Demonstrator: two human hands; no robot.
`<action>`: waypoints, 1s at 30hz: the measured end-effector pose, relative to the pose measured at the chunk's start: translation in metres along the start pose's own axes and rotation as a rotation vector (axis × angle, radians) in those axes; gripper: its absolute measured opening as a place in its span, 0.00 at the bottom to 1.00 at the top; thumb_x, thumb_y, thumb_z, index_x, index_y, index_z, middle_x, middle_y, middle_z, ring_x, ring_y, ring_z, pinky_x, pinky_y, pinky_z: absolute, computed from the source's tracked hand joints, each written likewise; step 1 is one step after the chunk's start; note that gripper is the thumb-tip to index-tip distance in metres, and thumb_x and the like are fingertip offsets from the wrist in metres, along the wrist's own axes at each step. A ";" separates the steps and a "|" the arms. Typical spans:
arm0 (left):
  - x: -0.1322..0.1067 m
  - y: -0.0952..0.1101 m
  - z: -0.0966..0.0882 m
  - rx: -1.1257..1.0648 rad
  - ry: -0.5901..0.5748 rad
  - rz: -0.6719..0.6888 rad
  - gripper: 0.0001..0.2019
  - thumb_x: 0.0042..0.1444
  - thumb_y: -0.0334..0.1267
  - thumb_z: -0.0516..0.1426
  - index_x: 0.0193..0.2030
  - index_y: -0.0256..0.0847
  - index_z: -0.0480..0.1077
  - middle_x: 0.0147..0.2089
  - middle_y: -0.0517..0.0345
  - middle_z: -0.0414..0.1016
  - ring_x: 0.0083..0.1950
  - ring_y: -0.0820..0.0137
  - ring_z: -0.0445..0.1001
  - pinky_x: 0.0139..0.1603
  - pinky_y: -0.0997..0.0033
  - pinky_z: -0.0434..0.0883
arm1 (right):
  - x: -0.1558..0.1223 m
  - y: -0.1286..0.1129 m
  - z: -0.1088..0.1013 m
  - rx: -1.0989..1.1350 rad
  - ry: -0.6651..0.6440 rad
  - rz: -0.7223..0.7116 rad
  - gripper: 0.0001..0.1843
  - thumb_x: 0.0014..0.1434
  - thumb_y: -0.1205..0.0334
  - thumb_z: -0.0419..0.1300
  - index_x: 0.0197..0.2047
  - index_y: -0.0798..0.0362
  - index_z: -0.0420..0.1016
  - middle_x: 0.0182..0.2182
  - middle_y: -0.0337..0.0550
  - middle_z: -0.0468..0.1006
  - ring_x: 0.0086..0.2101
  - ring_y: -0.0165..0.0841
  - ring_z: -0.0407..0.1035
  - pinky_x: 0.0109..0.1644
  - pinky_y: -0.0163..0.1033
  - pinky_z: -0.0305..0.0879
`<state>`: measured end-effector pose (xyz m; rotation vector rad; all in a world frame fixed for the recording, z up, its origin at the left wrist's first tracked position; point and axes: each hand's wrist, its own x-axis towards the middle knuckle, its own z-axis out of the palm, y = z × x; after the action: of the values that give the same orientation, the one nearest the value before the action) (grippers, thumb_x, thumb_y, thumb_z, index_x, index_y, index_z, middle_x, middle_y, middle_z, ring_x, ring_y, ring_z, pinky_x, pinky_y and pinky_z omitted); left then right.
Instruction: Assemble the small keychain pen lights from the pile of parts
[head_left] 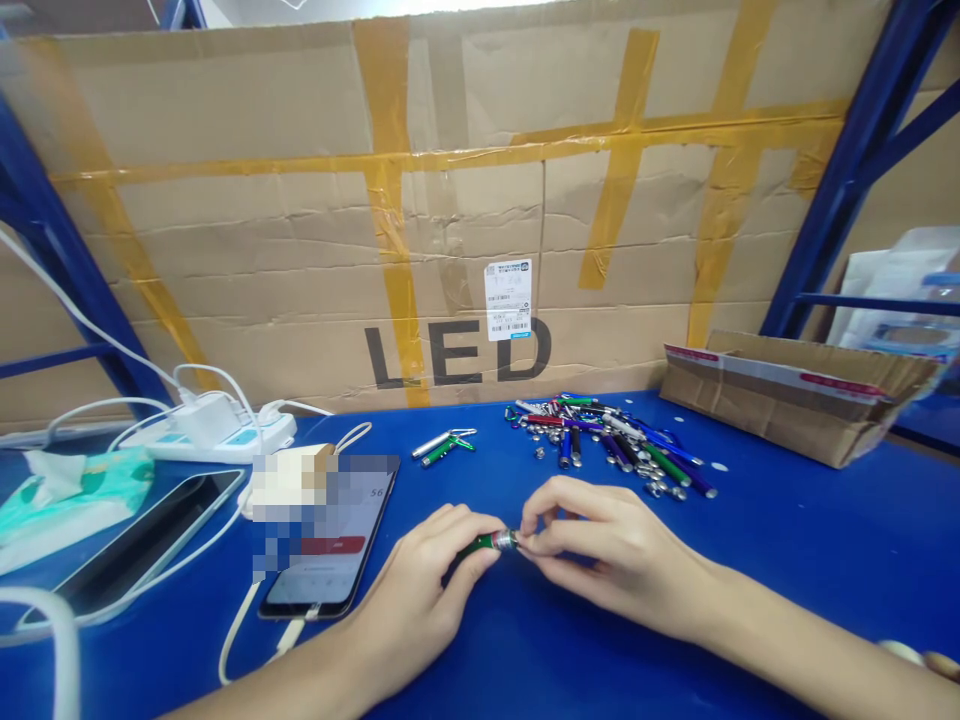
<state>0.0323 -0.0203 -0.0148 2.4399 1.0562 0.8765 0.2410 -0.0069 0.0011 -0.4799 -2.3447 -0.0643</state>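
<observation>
My left hand (442,565) is closed around a slim green tube (487,541), which looks like a small keychain flashlight. Its silver end with a red-marked band points right, out from between thumb and forefinger. My right hand (607,545) pinches at that silver end with thumb and fingertips; whatever tiny part is between them is hidden. Beyond the hands lie a silver and a green flashlight (442,452) with clips. A pile of coloured flashlight tubes (600,435) and small silver parts (664,490) spreads behind my right hand.
At left are a phone (337,540) with a charging cable, another dark phone (142,540), a tissue pack (75,500) and a white power strip (217,440) with cables. An open cardboard box (772,400) stands back right. A large carton (322,270) walls off the blue table's back.
</observation>
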 end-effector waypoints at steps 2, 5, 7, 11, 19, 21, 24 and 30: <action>0.000 0.000 0.000 0.004 0.004 -0.001 0.08 0.62 0.33 0.48 0.43 0.44 0.67 0.38 0.60 0.72 0.41 0.70 0.69 0.50 0.70 0.62 | -0.001 0.000 0.000 0.027 -0.018 0.023 0.07 0.59 0.71 0.53 0.32 0.55 0.71 0.34 0.43 0.72 0.30 0.24 0.66 0.32 0.29 0.63; 0.001 0.000 0.000 0.003 0.003 0.004 0.08 0.62 0.33 0.48 0.42 0.43 0.67 0.37 0.60 0.72 0.40 0.70 0.69 0.49 0.71 0.63 | -0.002 0.000 0.001 0.064 -0.037 0.059 0.07 0.60 0.70 0.53 0.33 0.55 0.71 0.35 0.43 0.71 0.29 0.24 0.66 0.32 0.29 0.63; 0.001 0.000 0.000 0.000 0.000 0.006 0.08 0.62 0.33 0.48 0.41 0.43 0.67 0.37 0.60 0.72 0.39 0.70 0.69 0.48 0.71 0.63 | -0.003 0.000 0.001 0.082 -0.051 0.080 0.07 0.60 0.69 0.53 0.34 0.54 0.72 0.36 0.43 0.71 0.29 0.24 0.66 0.32 0.29 0.63; 0.002 0.000 0.000 -0.015 0.019 -0.010 0.07 0.62 0.33 0.48 0.41 0.42 0.67 0.37 0.59 0.72 0.40 0.70 0.70 0.47 0.72 0.64 | -0.001 0.000 0.001 0.120 -0.090 0.107 0.06 0.60 0.66 0.54 0.38 0.55 0.73 0.37 0.44 0.70 0.30 0.24 0.66 0.34 0.30 0.64; 0.002 -0.001 -0.001 -0.034 0.012 -0.006 0.08 0.62 0.32 0.48 0.40 0.43 0.66 0.38 0.59 0.72 0.41 0.70 0.69 0.44 0.74 0.65 | -0.001 -0.002 0.000 0.155 -0.135 0.199 0.08 0.59 0.63 0.56 0.41 0.52 0.73 0.40 0.44 0.69 0.33 0.25 0.67 0.36 0.31 0.64; 0.001 -0.001 -0.001 -0.051 0.007 -0.023 0.07 0.62 0.32 0.47 0.41 0.44 0.66 0.39 0.60 0.72 0.41 0.70 0.70 0.44 0.74 0.65 | -0.001 0.000 -0.001 0.142 -0.150 0.216 0.09 0.59 0.62 0.56 0.42 0.51 0.73 0.40 0.43 0.69 0.32 0.25 0.67 0.35 0.31 0.64; 0.001 -0.001 -0.001 -0.065 0.029 -0.094 0.06 0.62 0.34 0.48 0.41 0.45 0.64 0.40 0.61 0.72 0.42 0.70 0.70 0.44 0.73 0.65 | -0.001 0.008 -0.003 0.074 -0.079 0.257 0.10 0.59 0.61 0.55 0.44 0.50 0.72 0.38 0.41 0.71 0.30 0.25 0.67 0.34 0.31 0.65; 0.002 0.000 0.000 -0.047 0.069 -0.196 0.04 0.60 0.37 0.49 0.41 0.46 0.62 0.38 0.62 0.72 0.39 0.69 0.69 0.44 0.71 0.66 | -0.004 0.032 -0.010 -0.325 -0.113 0.512 0.15 0.53 0.56 0.60 0.44 0.51 0.73 0.39 0.44 0.74 0.38 0.35 0.70 0.42 0.40 0.67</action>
<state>0.0330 -0.0192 -0.0139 2.2363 1.2597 0.9146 0.2622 0.0197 0.0031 -1.2575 -2.2544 -0.1804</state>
